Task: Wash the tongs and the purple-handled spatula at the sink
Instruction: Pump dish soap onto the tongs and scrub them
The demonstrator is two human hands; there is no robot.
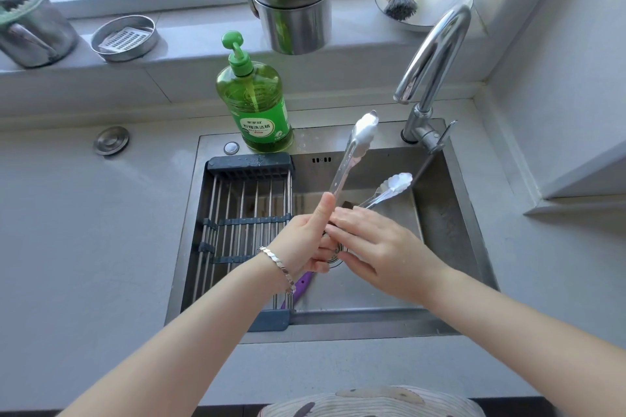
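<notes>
Tongs (350,154): held over the sink (440,213), above the basin floor, arms sprung apart. One arm points up and away toward the faucet (437,47). The other angles off to your right, with its scalloped tip over the basin.

Step in hand, as judged: the washing of the tongs, at the hand-rubbing stage. No stream shows under the faucet spout, and I can see no suds on the metal. Whether soap has gone on I cannot tell.

Left hand (305,240): curled round the hinge end of the tongs, thumb laid straight up along the upper arm. This hand carries the tool.

Right hand (382,247): fingers straight and close together, laid flat across the tongs near the hinge and touching your left fingers. It presses or rubs and does not grip. The thumb sits below, apart from the fingers.

Purple-handled spatula (302,284): only part of the purple handle shows, under your left wrist. It lies in the sink just beside the drying rack (244,200); the blade is hidden. Judged not yet taken up.

Next move, as judged:
- Water is needed. The faucet lever is at the back right of the sink, so your right hand is the free one to reach it.
- The green soap bottle (261,105) stands on the sink's back rim, within reach if soap is wanted.
- Work both scalloped tips, inside faces included, then rinse.
- Keep the left grip firm, since wet steel slips.
- The spatula follows.
</notes>
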